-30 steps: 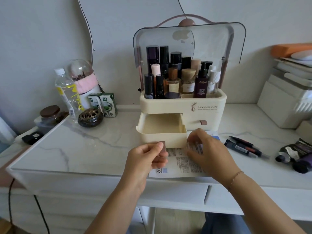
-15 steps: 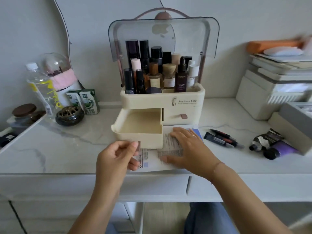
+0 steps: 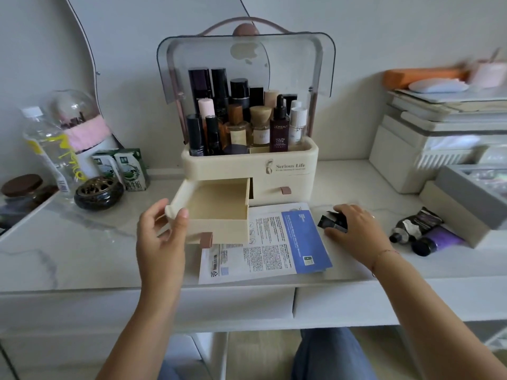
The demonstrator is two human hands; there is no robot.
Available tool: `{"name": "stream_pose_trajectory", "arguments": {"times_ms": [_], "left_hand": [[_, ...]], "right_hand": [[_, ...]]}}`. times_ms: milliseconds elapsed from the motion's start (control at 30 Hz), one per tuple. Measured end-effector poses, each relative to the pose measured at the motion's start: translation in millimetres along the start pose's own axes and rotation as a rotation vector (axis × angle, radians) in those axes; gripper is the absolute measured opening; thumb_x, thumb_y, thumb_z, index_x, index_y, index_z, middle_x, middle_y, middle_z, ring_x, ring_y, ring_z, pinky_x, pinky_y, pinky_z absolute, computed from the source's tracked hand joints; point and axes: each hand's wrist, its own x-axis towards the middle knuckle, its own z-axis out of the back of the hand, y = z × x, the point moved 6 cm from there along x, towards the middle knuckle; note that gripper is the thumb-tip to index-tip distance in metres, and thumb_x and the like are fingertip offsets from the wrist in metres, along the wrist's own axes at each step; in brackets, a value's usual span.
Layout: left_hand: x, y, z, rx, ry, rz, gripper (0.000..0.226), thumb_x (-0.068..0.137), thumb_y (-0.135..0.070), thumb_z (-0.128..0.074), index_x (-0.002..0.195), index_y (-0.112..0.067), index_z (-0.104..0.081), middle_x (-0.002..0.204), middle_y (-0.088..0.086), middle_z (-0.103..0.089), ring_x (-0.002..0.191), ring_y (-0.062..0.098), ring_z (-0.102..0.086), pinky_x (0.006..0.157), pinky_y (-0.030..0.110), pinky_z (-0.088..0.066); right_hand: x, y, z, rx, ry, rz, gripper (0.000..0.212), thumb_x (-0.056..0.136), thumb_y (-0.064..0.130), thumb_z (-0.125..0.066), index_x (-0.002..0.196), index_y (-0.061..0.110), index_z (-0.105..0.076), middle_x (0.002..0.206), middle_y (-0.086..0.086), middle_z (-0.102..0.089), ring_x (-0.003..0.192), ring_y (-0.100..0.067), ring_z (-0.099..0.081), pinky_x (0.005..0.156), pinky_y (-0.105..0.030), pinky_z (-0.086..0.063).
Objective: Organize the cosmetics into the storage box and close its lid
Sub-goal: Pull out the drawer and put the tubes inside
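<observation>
The right hand (image 3: 358, 231) is lying over the black pens (image 3: 330, 222) on the counter (image 3: 82, 242). Its fingers (image 3: 343, 209) are curling down round them and the thumb is closing in from the near side. Only the pens' blunt left ends are poking out, so I cannot tell how many it is holding. Their long axis is running roughly left to right, slanting a little away from me.

The left hand (image 3: 160, 239) is gripping the left front corner of the open drawer (image 3: 219, 204), thumb on the rim and fingers wrapping the outer wall. It looks to be steadying the drawer rather than reaching for anything.

The drawer is standing pulled out of the box (image 3: 247, 171), mouth upward and bare floor showing. It is sitting to the left of the right hand, with the flat sachets (image 3: 274, 242) lying between the two. The carry is therefore looking like a short leftward one over the sachets, and the right hand is plainly the nearer one for it. The pens may need turning to lie along the drawer.

Further right, two tubes (image 3: 422, 231) are waiting near the right wrist. The lid (image 3: 247, 64) is standing raised over the bottles (image 3: 278, 133).
</observation>
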Motion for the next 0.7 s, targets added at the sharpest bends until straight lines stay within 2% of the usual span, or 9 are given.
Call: {"name": "stream_pose_trajectory", "arguments": {"times_ms": [100, 167, 267, 400, 500, 567, 633, 700], "left_hand": [[-2, 0, -7, -0.028, 0.07, -0.011, 0.022, 0.082, -0.048, -0.064, 0.103, -0.047, -0.061, 0.089, -0.025, -0.066, 0.081, -0.012, -0.06, 0.068, 0.001, -0.041], [-3, 1, -6, -0.038, 0.065, -0.016, 0.025, 0.078, -0.054, -0.062, 0.101, -0.048, -0.062, 0.084, -0.026, -0.065, 0.079, -0.011, -0.058, 0.068, 0.002, -0.041], [-5, 0, -5, -0.045, 0.061, -0.011, 0.027, 0.076, -0.057, -0.062, 0.102, -0.048, -0.062, 0.098, -0.017, -0.066, 0.09, -0.009, -0.059, 0.072, 0.002, -0.041], [-9, 2, -7, -0.015, 0.082, -0.005, 0.022, 0.083, -0.049, -0.063, 0.104, -0.047, -0.062, 0.113, -0.008, -0.065, 0.106, 0.0, -0.058, 0.075, 0.001, -0.041], [-13, 1, -7, -0.007, 0.094, -0.003, 0.024, 0.081, -0.051, -0.062, 0.104, -0.047, -0.062, 0.116, -0.005, -0.064, 0.109, 0.002, -0.057, 0.074, 0.0, -0.04], [-15, 0, -7, -0.002, 0.099, -0.006, 0.024, 0.081, -0.051, -0.062, 0.104, -0.047, -0.062, 0.118, -0.004, -0.063, 0.111, 0.005, -0.057, 0.076, 0.002, -0.041], [-16, -1, -8, -0.006, 0.108, 0.001, 0.025, 0.081, -0.05, -0.062, 0.106, -0.046, -0.061, 0.12, -0.002, -0.063, 0.114, 0.011, -0.057, 0.087, 0.014, -0.045], [-14, -6, -8, 0.021, 0.092, -0.014, 0.029, 0.081, -0.05, -0.061, 0.11, -0.043, -0.059, 0.122, -0.007, -0.061, 0.116, 0.011, -0.056, 0.098, 0.029, -0.044]], "right_hand": [[4, 0, -2, -0.025, -0.019, -0.012, 0.04, 0.085, 0.027, -0.06, 0.122, 0.012, -0.054, 0.121, -0.011, -0.054, 0.113, -0.031, -0.047, 0.094, -0.038, -0.04], [4, 0, -3, -0.003, -0.028, -0.013, 0.037, 0.087, 0.025, -0.057, 0.121, 0.012, -0.054, 0.12, -0.012, -0.053, 0.11, -0.031, -0.047, 0.09, -0.035, -0.04], [1, 0, -3, -0.032, -0.109, -0.011, 0.033, 0.088, 0.026, -0.055, 0.118, 0.014, -0.053, 0.115, -0.011, -0.056, 0.101, -0.032, -0.054, 0.077, -0.035, -0.043], [0, -1, 2, -0.042, -0.225, -0.018, 0.027, 0.085, 0.024, -0.057, 0.109, 0.013, -0.054, 0.104, -0.011, -0.063, 0.086, -0.033, -0.057, 0.062, -0.032, -0.036], [-1, 6, 11, 0.173, -0.262, -0.017, 0.023, 0.085, 0.022, -0.058, 0.105, 0.011, -0.054, 0.092, -0.012, -0.064, 0.077, -0.03, -0.053, 0.063, -0.033, -0.039], [-3, 22, 26, 0.36, -0.302, 0.024, 0.024, 0.086, 0.021, -0.06, 0.108, 0.012, -0.056, 0.084, -0.005, -0.063, 0.073, -0.024, -0.055, 0.063, -0.03, -0.041], [-3, 52, 43, 0.591, -0.265, 0.078, 0.02, 0.086, 0.024, -0.061, 0.104, 0.016, -0.058, 0.067, 0.008, -0.059, 0.056, -0.011, -0.054, 0.052, -0.021, -0.041], [-2, 95, 52, 0.938, -0.072, 0.152, 0.018, 0.086, 0.027, -0.062, 0.099, 0.014, -0.06, 0.057, 0.012, -0.054, 0.045, -0.005, -0.048, 0.043, -0.016, -0.039]]}}
